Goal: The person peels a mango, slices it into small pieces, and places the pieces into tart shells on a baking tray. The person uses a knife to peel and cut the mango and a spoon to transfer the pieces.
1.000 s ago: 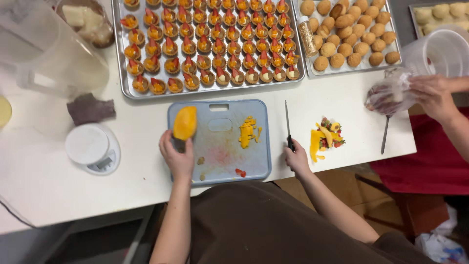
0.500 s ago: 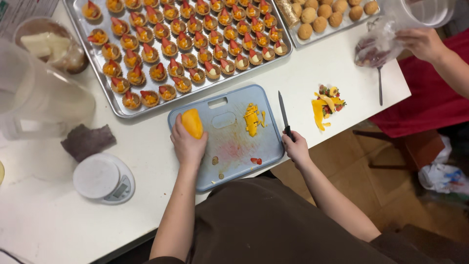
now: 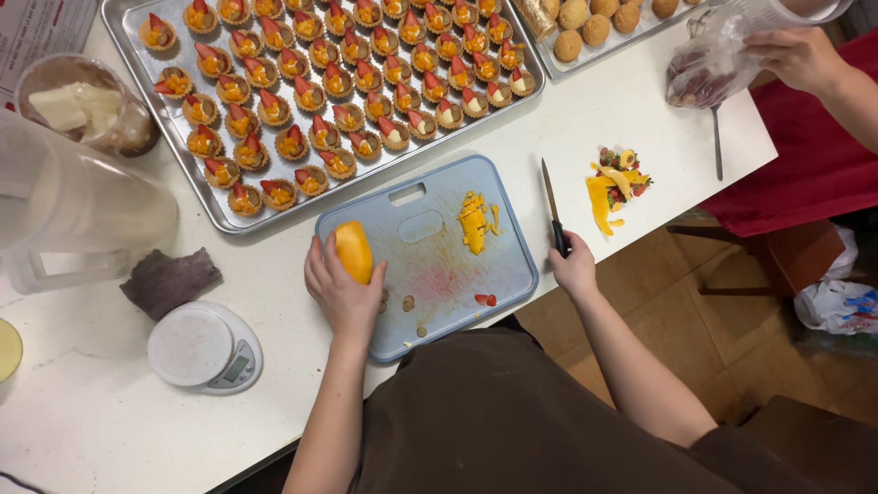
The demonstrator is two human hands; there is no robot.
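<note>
A person in a dark brown apron stood at a white table [image 3: 631, 110], the left hand [image 3: 343, 288] curled around a peeled orange mango piece [image 3: 353, 252] and holding it on the near left corner of a pale blue cutting board [image 3: 439, 274]. The right hand [image 3: 574, 267] was closed on the black handle of a small knife [image 3: 551, 206], whose blade lay flat on the table just beside the board's right edge, pointing away from the person. On the board, a little heap of cut mango bits [image 3: 476, 221] lay near the far right, with a few red strawberry scraps [image 3: 485, 299] and dark specks nearer the front edge.

To the left of the board sat a round white kitchen scale [image 3: 203, 348] and a crumpled grey cloth [image 3: 169, 279], with a large clear plastic pitcher [image 3: 78, 215] behind them. Right of the knife lay a pile of mango peel and strawberry tops [image 3: 615, 183].

Farther back, a metal baking tray [image 3: 197, 197] held rows of small tartlets [image 3: 343, 69] topped with mango and strawberry. A second tray [image 3: 567, 64] beside it carried round golden pastries [image 3: 594, 23]. At the far right, another person's hand [image 3: 800, 55] gripped a clear plastic bag [image 3: 709, 69] with dark contents.
</note>
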